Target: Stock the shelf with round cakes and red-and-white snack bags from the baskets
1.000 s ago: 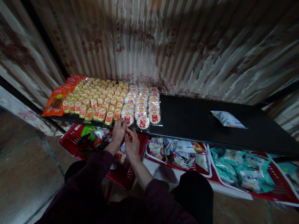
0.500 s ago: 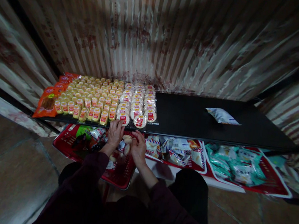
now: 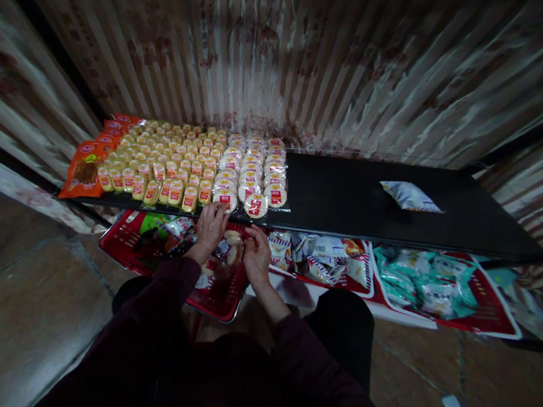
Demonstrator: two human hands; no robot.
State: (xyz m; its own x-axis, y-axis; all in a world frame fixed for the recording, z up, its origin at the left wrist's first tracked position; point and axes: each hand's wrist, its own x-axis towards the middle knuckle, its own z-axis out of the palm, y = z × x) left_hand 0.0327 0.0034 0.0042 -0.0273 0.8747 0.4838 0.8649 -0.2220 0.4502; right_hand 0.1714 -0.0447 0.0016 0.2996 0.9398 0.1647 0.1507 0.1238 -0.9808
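My left hand (image 3: 211, 227) is at the shelf's front edge, its outstretched fingertips against the lower edge of a clear-wrapped round cracker (image 3: 224, 202) with a red label. Rows of such round crackers stand behind it, and another front one (image 3: 255, 206) is just to the right. Lower down, my right hand (image 3: 257, 255) hovers over the right side of a red basket (image 3: 217, 305), fingers loosely bent and apart. Beside its thumb are several wrapped round crackers (image 3: 234, 247), apparently in the basket; whether the thumb touches them is unclear.
Many small yellow-wrapped cakes (image 3: 169, 162) and orange packets (image 3: 87, 167) fill the black shelf's (image 3: 332, 202) left. A white-blue packet (image 3: 411, 197) lies on its right. Below are a basket of striped packets (image 3: 326, 262) and a basket of teal packets (image 3: 434, 287).
The whole view has shifted, so the shelf and baskets appear higher. My right hand has drawn slightly away from the crackers in the basket. My left hand stays by the front cracker.
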